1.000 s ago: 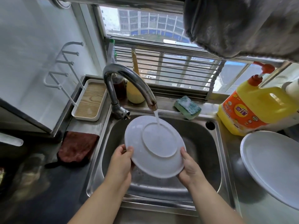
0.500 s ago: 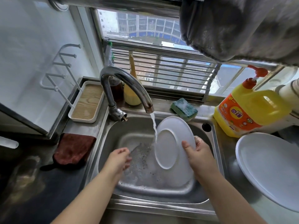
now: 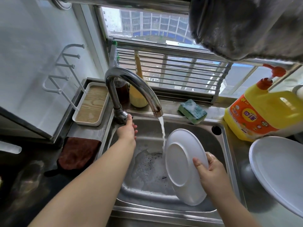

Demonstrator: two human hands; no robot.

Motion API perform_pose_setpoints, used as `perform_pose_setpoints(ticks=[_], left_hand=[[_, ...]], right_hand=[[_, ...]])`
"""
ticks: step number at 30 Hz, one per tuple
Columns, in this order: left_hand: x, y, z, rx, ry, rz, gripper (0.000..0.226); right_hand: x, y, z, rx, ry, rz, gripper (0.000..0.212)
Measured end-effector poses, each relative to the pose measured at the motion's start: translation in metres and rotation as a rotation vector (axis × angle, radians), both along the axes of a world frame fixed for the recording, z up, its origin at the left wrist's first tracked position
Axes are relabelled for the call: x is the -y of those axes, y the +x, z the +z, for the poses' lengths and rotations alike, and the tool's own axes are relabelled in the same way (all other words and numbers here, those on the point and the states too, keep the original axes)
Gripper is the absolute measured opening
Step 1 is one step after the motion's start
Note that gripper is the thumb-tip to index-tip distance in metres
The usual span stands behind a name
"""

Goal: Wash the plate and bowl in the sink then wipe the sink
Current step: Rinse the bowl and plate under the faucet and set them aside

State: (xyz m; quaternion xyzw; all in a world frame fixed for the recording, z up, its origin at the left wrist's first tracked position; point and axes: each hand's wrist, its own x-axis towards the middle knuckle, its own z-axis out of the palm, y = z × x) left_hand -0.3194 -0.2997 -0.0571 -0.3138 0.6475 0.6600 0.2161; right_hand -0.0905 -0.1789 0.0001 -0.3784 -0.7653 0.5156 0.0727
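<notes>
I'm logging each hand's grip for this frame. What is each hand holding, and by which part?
The right hand holds the white plate by its right rim, tilted on edge in the sink. The left hand reaches to the faucet base; whether it holds the base cannot be told.

left hand [image 3: 127,130] reaching forward, right hand [image 3: 211,171] gripping

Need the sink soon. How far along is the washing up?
One white plate already sits on the counter. The right hand holds another plate on edge beside the running water; the left hand reaches to the tap base. No bowl shows. The sink is foamy, unwiped.
</notes>
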Motion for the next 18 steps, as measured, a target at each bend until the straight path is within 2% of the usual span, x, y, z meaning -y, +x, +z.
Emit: perform_pose_setpoints(ticks=[3, 9, 11, 15, 18], left_hand=[[-0.010, -0.001, 0.000, 0.013, 0.001, 0.130, 0.043], [-0.023, -0.003, 0.005, 0.039, 0.065, 0.330, 0.037], [-0.026, -0.003, 0.009, 0.042, 0.056, 0.340, 0.035], [-0.021, 0.001, 0.010, 0.038, 0.027, 0.216, 0.039], [-0.005, 0.008, 0.003, 0.094, -0.042, -0.059, 0.038]], right_hand=[[0.002, -0.003, -0.006, -0.010, -0.021, -0.028, 0.004], [0.004, -0.007, -0.013, -0.023, -0.045, -0.035, 0.003], [0.003, -0.007, -0.016, -0.020, -0.049, -0.031, 0.003], [0.002, -0.006, -0.016, -0.012, -0.091, -0.036, 0.005], [-0.001, -0.006, -0.012, -0.006, -0.146, -0.072, 0.003]])
